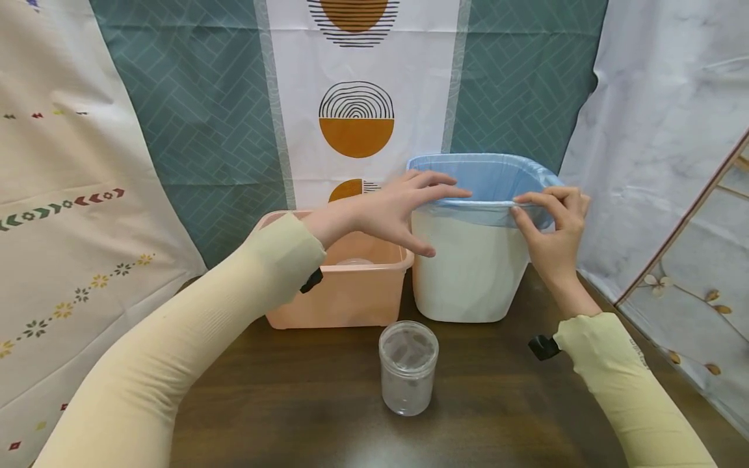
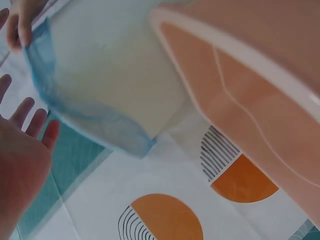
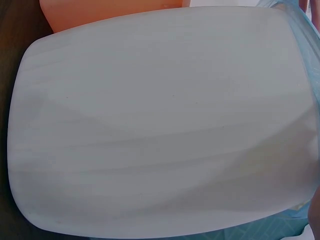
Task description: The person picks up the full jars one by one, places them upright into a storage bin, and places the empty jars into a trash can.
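Note:
A white trash bin (image 1: 468, 266) stands at the back right, lined with a blue trash bag (image 1: 491, 175) folded over its rim. My right hand (image 1: 556, 227) pinches the bag's folded edge between thumb and index finger at the front right of the rim. With fingers stretched out, my left hand (image 1: 398, 208) hovers by the bin's left front corner, holding nothing. The left wrist view also shows this left hand (image 2: 25, 150) apart from the bag's edge (image 2: 95, 122). In the right wrist view the bin's wall (image 3: 160, 125) fills most of the picture.
Left of the bin sits a peach plastic tub (image 1: 339, 299), a clear item partly visible inside. A clear lidded jar (image 1: 408, 370) stands in front on the dark wooden table (image 1: 281, 403). Patterned cloths (image 1: 205, 97) hang behind and at both sides.

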Demonstrator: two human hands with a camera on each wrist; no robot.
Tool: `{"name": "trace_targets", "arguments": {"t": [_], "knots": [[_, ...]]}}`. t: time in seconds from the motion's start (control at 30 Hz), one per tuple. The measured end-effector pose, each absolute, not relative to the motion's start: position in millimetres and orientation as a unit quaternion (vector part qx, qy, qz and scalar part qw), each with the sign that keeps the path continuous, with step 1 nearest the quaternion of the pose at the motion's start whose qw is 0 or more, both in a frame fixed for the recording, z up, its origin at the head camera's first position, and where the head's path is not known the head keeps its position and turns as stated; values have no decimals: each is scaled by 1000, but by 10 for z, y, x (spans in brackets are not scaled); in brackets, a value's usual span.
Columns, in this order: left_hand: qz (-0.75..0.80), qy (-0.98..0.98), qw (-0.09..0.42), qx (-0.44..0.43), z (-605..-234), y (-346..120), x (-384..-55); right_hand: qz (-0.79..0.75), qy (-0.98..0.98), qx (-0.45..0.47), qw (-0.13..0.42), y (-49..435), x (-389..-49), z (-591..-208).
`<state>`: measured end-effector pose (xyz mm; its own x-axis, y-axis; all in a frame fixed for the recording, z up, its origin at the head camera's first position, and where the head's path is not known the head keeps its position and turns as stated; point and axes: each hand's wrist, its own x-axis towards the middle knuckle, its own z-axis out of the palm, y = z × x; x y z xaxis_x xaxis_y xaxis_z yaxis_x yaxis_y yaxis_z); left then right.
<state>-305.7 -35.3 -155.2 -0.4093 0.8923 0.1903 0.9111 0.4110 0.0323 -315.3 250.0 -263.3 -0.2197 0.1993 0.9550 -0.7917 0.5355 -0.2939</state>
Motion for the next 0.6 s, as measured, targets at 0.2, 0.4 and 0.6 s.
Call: {"name": "trace_targets", "arguments": {"t": [0.2, 0.4, 0.6], "knots": [[-31, -825, 87, -557, -1691, -400, -2966, 426, -651, 228, 586, 2484, -3137, -2619], [-22, -817, 93, -569, -1774, -463, -2902, 432, -645, 232, 586, 2418, -3057, -2576], [-27, -795, 75, -601, -1906, -506, -2821, 432, -644, 236, 586, 2394, -3031, -2561]]}}
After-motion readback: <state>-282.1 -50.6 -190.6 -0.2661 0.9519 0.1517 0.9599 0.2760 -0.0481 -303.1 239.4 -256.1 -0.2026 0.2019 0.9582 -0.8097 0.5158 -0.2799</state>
